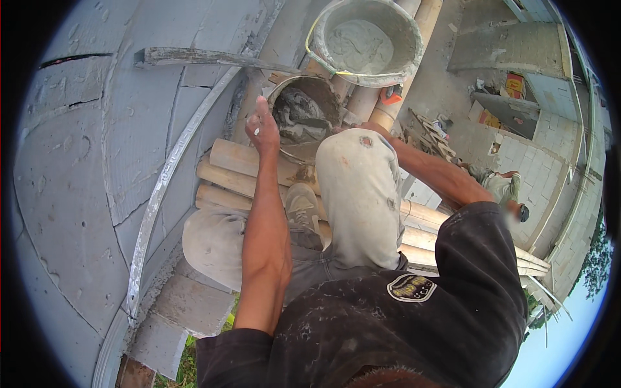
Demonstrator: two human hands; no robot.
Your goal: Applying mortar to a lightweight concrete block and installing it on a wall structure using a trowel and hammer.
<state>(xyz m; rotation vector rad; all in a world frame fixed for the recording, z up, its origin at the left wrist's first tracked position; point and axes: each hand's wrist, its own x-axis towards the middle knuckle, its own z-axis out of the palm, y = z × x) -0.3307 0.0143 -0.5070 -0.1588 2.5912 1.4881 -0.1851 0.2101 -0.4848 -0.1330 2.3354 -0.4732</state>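
A dark bucket (276, 103) stands on the scaffold planks in front of me, with wet grey mortar (299, 107) inside. My left hand (264, 129) is raised beside its left rim, fingers drawn together; whatever they hold, if anything, I cannot make out. At the bucket's right side, my right hand (374, 129) is closed around what looks like a trowel (314, 123), its flat blade down in the mortar. My knee partly hides that hand and the handle. Farther off stands a larger bucket (414, 58) of grey mortar (359, 46), with a yellowish handle.
A grey block wall (71, 149) rises on my left, with a pale curved strip (158, 187) along it. A wooden bar (194, 57) juts toward the buckets. Bamboo poles (236, 161) form the platform. An orange-ended tool (391, 95) lies by the larger bucket. Another person (499, 184) is below right.
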